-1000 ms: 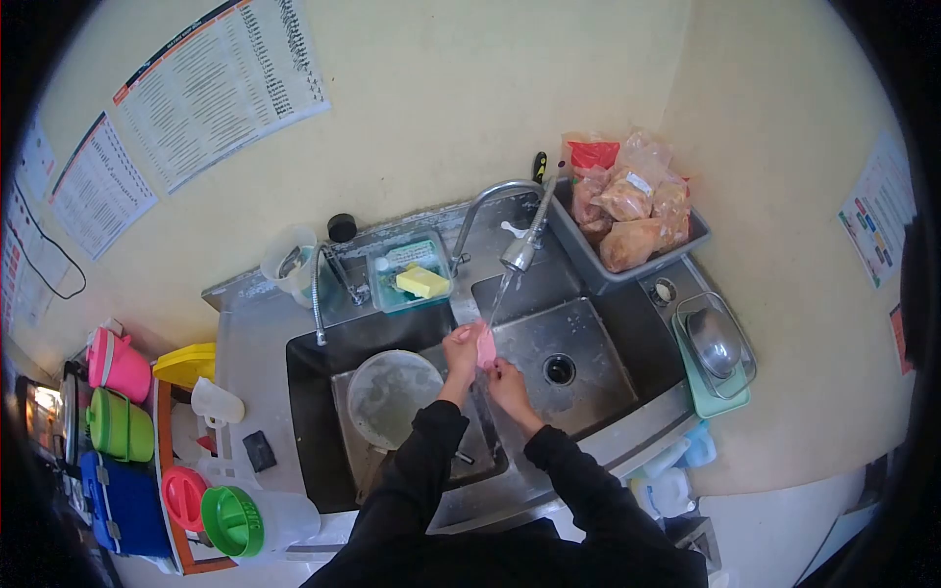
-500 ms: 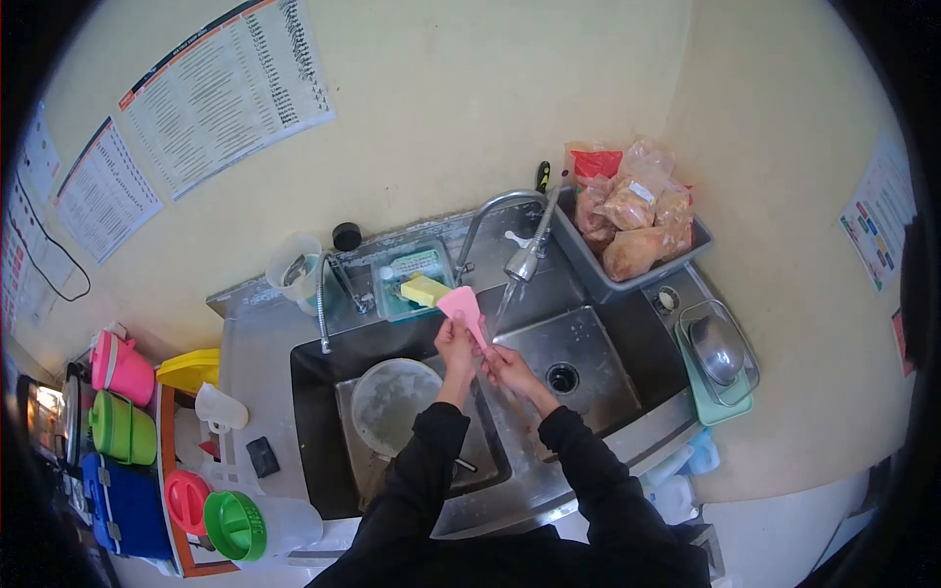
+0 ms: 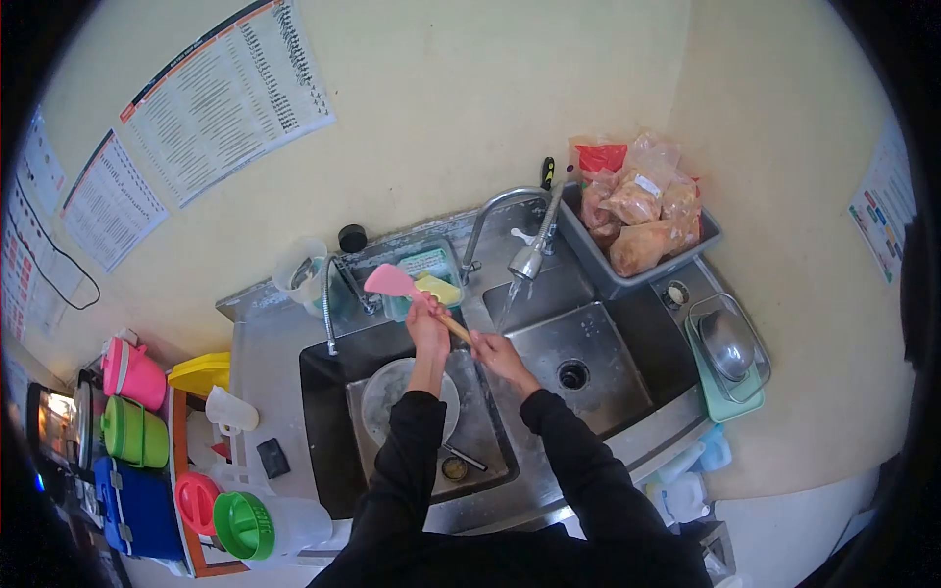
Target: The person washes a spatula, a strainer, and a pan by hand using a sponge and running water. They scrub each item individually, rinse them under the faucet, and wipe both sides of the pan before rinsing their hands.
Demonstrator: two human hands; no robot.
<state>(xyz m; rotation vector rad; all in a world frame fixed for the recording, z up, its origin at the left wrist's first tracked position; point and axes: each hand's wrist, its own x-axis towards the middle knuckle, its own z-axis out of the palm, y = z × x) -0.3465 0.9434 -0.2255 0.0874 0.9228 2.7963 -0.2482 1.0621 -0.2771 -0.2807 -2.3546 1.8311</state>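
Observation:
A pink spatula (image 3: 392, 281) with a wooden handle is held by both hands above the divider of the double sink. My left hand (image 3: 428, 328) is closed round it near the pink head. Farther down the handle, my right hand (image 3: 500, 357) grips it. Just behind my left hand, a yellow sponge (image 3: 439, 289) rests on a teal tray (image 3: 447, 257). Water runs from the faucet (image 3: 526, 261) into the right basin, to the right of the spatula. A round, whitish bowl (image 3: 377, 407) sits in the left basin, partly hidden by my left arm.
A grey bin (image 3: 627, 282) of bagged meat stands at the back right. On the right lies a metal bowl (image 3: 727, 345) in a rack. Left are a white jug (image 3: 233, 410), a green-lidded container (image 3: 244, 526) and a dark object (image 3: 272, 458). A second faucet (image 3: 330, 304) rises behind the left basin.
The spatula has turned, its pink head now lying farther left and flatter. Both hands have shifted, my left one leftward off the sink divider. The view has moved slightly.

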